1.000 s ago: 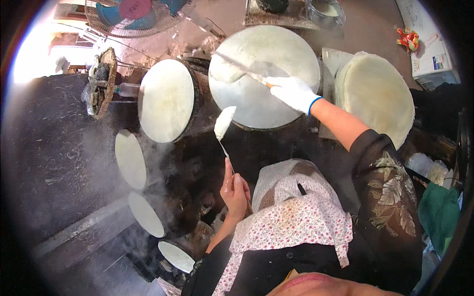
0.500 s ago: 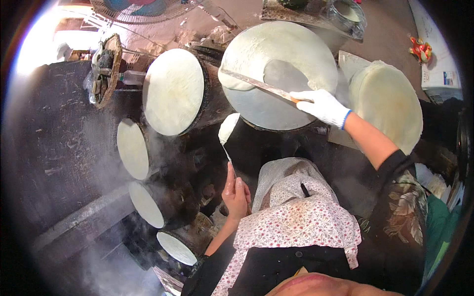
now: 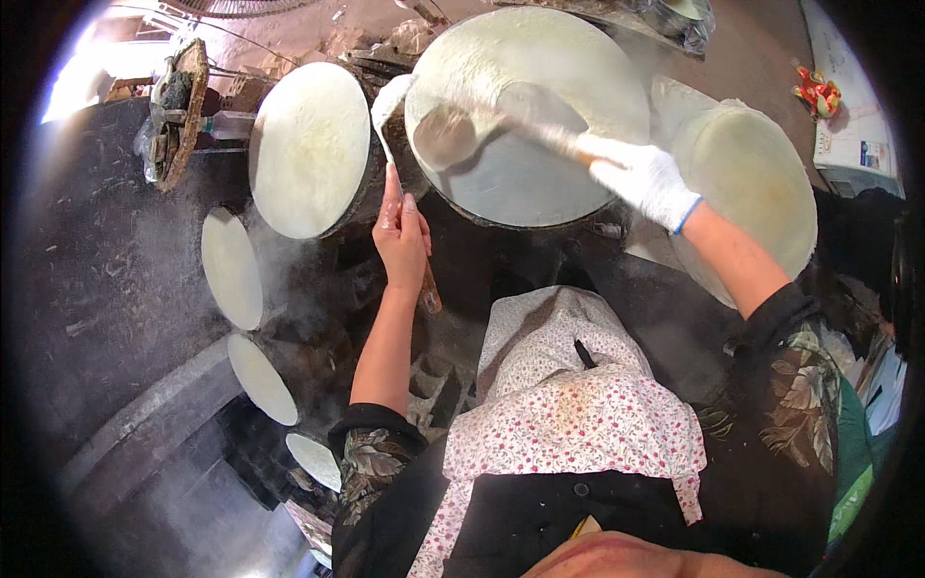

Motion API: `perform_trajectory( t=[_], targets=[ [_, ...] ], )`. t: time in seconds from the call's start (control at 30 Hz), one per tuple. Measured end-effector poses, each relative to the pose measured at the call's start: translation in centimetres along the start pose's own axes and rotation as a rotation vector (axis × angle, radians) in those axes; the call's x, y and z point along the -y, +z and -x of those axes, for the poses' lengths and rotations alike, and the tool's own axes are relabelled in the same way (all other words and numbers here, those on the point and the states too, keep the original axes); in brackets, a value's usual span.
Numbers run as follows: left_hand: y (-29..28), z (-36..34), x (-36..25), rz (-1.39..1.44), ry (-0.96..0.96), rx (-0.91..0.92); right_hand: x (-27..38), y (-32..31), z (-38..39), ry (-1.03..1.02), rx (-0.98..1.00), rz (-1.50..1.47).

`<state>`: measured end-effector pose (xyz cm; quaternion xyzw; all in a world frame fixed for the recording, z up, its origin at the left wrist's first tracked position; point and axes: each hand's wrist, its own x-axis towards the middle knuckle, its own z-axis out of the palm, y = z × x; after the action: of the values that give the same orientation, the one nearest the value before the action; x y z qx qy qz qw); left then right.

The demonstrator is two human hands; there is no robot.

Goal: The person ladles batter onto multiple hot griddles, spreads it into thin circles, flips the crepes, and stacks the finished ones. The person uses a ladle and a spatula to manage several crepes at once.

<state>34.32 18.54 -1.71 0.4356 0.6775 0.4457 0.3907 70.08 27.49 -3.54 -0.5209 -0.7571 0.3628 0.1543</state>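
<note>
My left hand (image 3: 403, 236) is raised, closed round a thin spatula (image 3: 389, 140) with a wooden handle. Pale batter clings to its tip, between two griddles. In a white glove, my right hand (image 3: 647, 181) grips the wooden handle of a long flat scraper (image 3: 549, 135), blurred by motion. The scraper reaches across the large round griddle (image 3: 525, 193) in front of me. Pale batter (image 3: 540, 48) coats this griddle's far part and sides, leaving bare metal nearer me. A dark round shadow falls on its left part.
A pale round sheet (image 3: 310, 149) covers the griddle to the left. Smaller coated griddles (image 3: 232, 268) curve toward the lower left amid steam. At right lies a stack of thin round pancakes (image 3: 747, 183). A wicker basket (image 3: 183, 114) stands at far left; a fan (image 3: 241, 8) is beyond.
My left hand has moved forward and left with the spatula, its tip now beside the large griddle's left edge. The scraper in my right hand has swung. The whole view has shifted slightly.
</note>
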Motion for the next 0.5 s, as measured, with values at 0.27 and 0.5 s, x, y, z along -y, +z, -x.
perform_trajectory(
  t=[0.27, 0.5],
  targets=[
    [0.0, 5.2, 2.5, -0.073, -0.118, 0.004, -0.3, 3.0, 1.1, -0.151, -0.01, 0.214],
    [-8.8, 13.2, 2.1, -0.115, -0.183, 0.202, 4.8, 4.7, 13.8, 0.014, -0.011, -0.003]
  ],
)
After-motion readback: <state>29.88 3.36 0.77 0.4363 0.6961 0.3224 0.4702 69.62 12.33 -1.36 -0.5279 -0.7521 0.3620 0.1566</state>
